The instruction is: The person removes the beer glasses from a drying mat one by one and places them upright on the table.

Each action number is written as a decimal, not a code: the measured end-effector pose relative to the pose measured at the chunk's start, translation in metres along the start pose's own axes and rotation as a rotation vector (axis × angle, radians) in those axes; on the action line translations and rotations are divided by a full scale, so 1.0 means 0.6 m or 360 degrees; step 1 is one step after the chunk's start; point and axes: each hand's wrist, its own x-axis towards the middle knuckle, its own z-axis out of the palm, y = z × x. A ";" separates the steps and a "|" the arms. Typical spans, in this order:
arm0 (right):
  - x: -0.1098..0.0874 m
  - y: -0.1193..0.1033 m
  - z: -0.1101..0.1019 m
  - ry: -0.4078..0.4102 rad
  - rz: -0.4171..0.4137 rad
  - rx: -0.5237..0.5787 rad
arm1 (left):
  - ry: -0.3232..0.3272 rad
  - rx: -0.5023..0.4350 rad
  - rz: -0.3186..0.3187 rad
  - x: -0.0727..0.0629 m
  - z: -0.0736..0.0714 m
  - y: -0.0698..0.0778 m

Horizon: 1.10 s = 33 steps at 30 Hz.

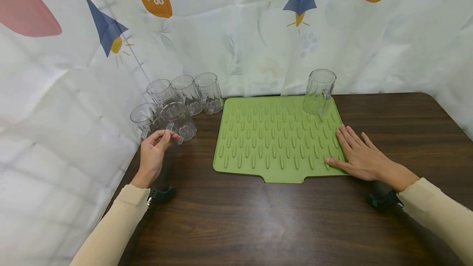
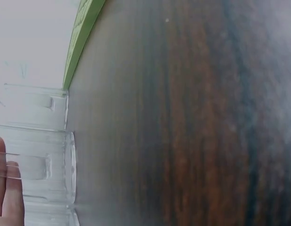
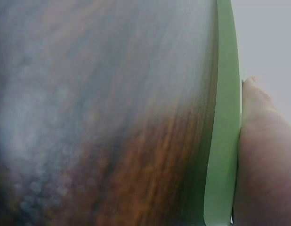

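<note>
A clear glass mug (image 1: 184, 124) stands at the front right of a cluster at the table's left. My left hand (image 1: 152, 153) has its thumb and fingers at this mug's handle, pinching it. In the left wrist view, fingers (image 2: 12, 193) show right by the clear handle, and the mug's base (image 2: 71, 165) is down at the tabletop. A green ribbed drying mat (image 1: 258, 147) lies mid-table. My right hand (image 1: 358, 155) rests flat on its right edge, fingers straight and spread. Another glass mug (image 1: 318, 93) stands upright on the mat's back right corner.
Several more glass mugs stand close behind and left of the held one, among them a left mug (image 1: 142, 114) and a back mug (image 1: 208, 91). A patterned curtain (image 1: 251, 44) hangs along the back and left of the dark wooden table (image 1: 229, 225).
</note>
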 end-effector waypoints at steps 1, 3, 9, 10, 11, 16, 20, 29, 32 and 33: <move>-0.001 0.000 0.000 0.0005 -0.0005 0.0007 | 0.0004 0.0005 -0.0009 0.000 -0.001 0.001; -0.002 -0.001 -0.001 0.0004 -0.0005 0.0010 | 0.0000 0.0023 -0.0032 0.000 -0.004 0.005; -0.002 -0.001 0.000 0.0001 -0.0011 0.0006 | -0.0062 0.0088 -0.0097 -0.005 -0.017 0.014; -0.002 -0.001 0.000 0.0002 -0.0012 0.0003 | -0.0070 0.0085 -0.0105 -0.006 -0.018 0.015; -0.002 -0.001 0.000 0.0002 -0.0013 0.0001 | -0.0075 0.0086 -0.0113 -0.006 -0.020 0.016; 0.000 0.000 -0.001 -0.0001 -0.0008 -0.0005 | -0.0078 0.0083 -0.0133 -0.011 -0.022 0.023; 0.000 0.001 0.000 0.0000 -0.0017 0.0007 | -0.0047 0.0143 -0.0141 -0.014 -0.023 0.029; -0.001 0.004 0.001 0.0008 -0.0041 0.0025 | 0.0021 0.0231 -0.0184 -0.023 -0.015 0.055; -0.002 0.004 0.000 0.0006 -0.0045 0.0033 | 0.0056 0.0421 -0.0189 -0.026 -0.015 0.065; -0.002 0.004 0.000 0.0007 -0.0046 0.0031 | 0.0071 0.0497 -0.0188 -0.027 -0.015 0.068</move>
